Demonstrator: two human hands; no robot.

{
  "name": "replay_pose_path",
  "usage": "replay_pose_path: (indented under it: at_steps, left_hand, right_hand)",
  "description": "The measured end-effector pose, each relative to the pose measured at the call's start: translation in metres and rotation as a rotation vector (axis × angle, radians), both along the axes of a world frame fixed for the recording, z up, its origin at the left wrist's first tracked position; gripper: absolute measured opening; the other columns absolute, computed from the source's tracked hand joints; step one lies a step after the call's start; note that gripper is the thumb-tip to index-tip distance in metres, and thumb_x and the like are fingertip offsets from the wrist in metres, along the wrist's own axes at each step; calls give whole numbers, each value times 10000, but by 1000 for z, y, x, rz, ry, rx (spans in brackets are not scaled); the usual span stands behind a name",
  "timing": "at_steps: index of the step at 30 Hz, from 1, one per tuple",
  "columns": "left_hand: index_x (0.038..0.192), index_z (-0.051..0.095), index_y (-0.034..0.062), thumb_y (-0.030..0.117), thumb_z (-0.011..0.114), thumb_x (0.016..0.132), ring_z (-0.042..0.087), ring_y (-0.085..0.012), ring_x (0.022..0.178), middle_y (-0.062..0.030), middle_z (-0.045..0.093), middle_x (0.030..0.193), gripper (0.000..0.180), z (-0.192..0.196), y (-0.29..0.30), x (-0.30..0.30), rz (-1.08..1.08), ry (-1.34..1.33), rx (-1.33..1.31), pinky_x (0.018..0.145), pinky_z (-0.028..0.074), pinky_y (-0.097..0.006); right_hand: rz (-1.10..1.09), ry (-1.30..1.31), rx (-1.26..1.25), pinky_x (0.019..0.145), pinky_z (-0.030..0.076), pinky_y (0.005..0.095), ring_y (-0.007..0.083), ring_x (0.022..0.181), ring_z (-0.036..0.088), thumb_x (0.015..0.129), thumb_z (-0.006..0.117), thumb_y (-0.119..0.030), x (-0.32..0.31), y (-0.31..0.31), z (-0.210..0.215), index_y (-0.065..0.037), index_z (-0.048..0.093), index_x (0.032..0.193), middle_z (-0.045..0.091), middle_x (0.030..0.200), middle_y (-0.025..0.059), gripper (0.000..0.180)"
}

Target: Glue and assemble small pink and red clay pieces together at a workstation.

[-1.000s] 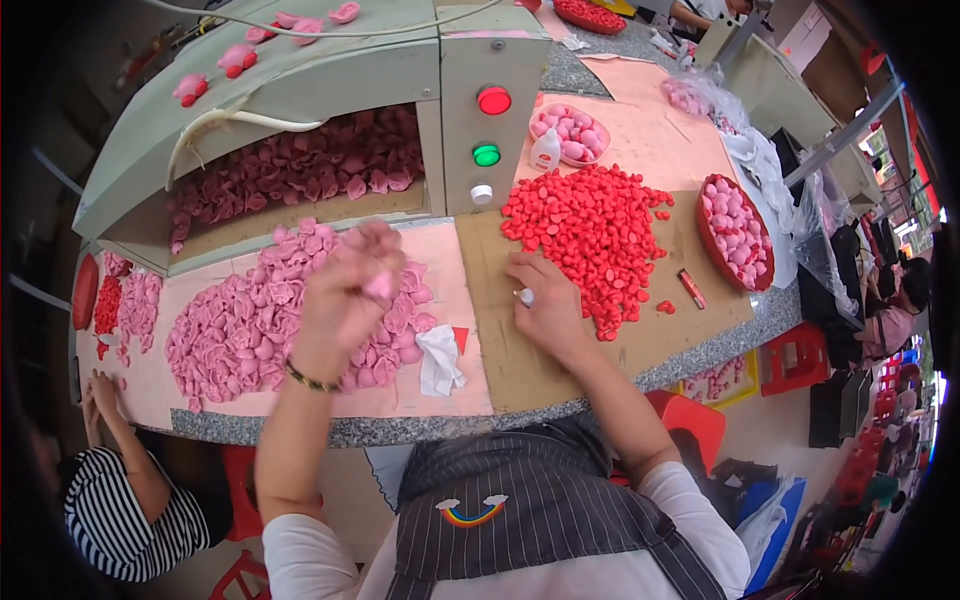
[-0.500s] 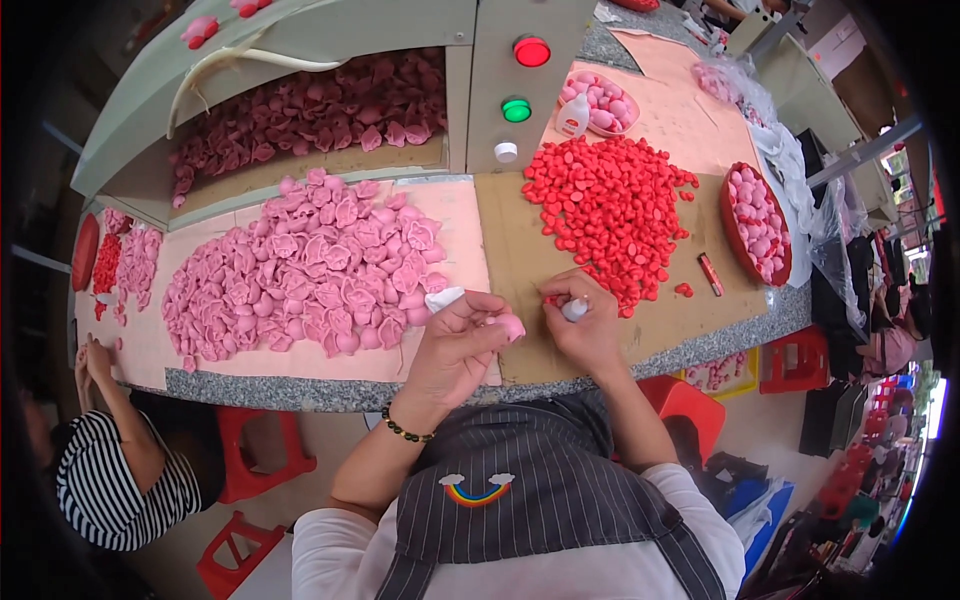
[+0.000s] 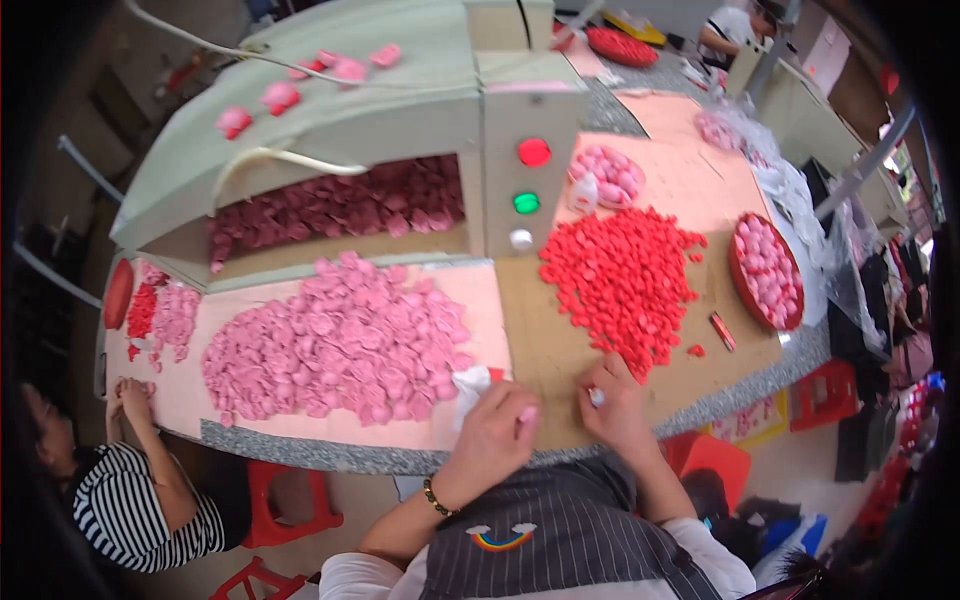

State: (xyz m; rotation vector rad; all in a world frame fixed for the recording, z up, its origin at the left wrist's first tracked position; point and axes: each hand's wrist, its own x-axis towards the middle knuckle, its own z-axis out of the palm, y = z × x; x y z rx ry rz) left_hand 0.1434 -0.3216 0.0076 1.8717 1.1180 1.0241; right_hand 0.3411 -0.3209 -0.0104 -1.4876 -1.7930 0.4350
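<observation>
My left hand [image 3: 492, 436] is closed around a small pink rounded piece [image 3: 527, 413], and only a bit of it shows past the fingers. To the right, my right hand [image 3: 618, 408] is closed on a small white squeeze bottle [image 3: 597, 396]; the fist hides most of it. Its fingertips are at the near edge of a heap of small red pieces [image 3: 625, 285]. A crumpled white tissue [image 3: 468, 392] lies beside my left hand. Farther left spreads a large heap of pink petal-shaped pieces [image 3: 335, 340].
A grey-green machine [image 3: 330, 115] with pink pieces in its opening stands behind the pink heap. A red basket [image 3: 766, 272] of pink pieces and a red lighter [image 3: 722, 332] lie at right. A person in a striped shirt [image 3: 135, 515] sits at left, beside a red stool [image 3: 290, 505].
The whole view has tilted upward, showing more of the machine's top. My left hand has turned, covering more of the pink piece. My right hand is against the red heap's near edge.
</observation>
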Motion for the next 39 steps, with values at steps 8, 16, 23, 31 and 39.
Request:
replay_pose_path:
  at_steps: [8, 16, 23, 31, 39]
  left_hand:
    - [1080, 585, -12, 43, 533, 937, 645, -179, 869, -99, 641, 993, 162, -17, -12, -12, -3, -1011, -844, 813, 542, -317]
    - [1118, 576, -17, 83, 524, 949, 619, -259, 1040, -155, 636, 1080, 203, -13, 1, -19, 32, -1318, -921, 924, 513, -379]
    - [1113, 589, -15, 72, 539, 940, 613, -252, 1055, -166, 633, 1098, 200, -24, -7, -11, 60, -1436, -1080, 929, 515, -381]
    - [1095, 599, -20, 4, 579, 898, 638, -195, 976, -156, 640, 1092, 199, -29, -13, -10, 83, -1114, -813, 832, 552, -308]
    - [1206, 564, -48, -87, 579, 867, 612, -119, 913, -93, 630, 1056, 341, -30, -14, -11, 35, -753, -544, 794, 506, -232]
  right_hand:
    - [149, 511, -290, 718, 473, 268, 156, 805, 609, 668, 705, 60, -14, -14, 28, -8, 644, 801, 649, 834, 69, 161]
    - [159, 495, -151, 704, 471, 242, 126, 793, 596, 699, 749, 43, -43, 18, 36, 11, 649, 830, 623, 845, 62, 168]
    - [-25, 880, -373, 669, 513, 230, 127, 750, 626, 725, 728, 70, -45, -4, 16, 53, 641, 926, 644, 892, 92, 219]
    - [37, 825, -401, 700, 519, 245, 129, 789, 625, 743, 713, 74, -38, -11, 6, 56, 654, 936, 646, 936, 102, 203]
    - [206, 749, -323, 775, 498, 277, 168, 919, 618, 729, 708, 82, -35, -6, 23, 41, 672, 929, 650, 1002, 134, 208]
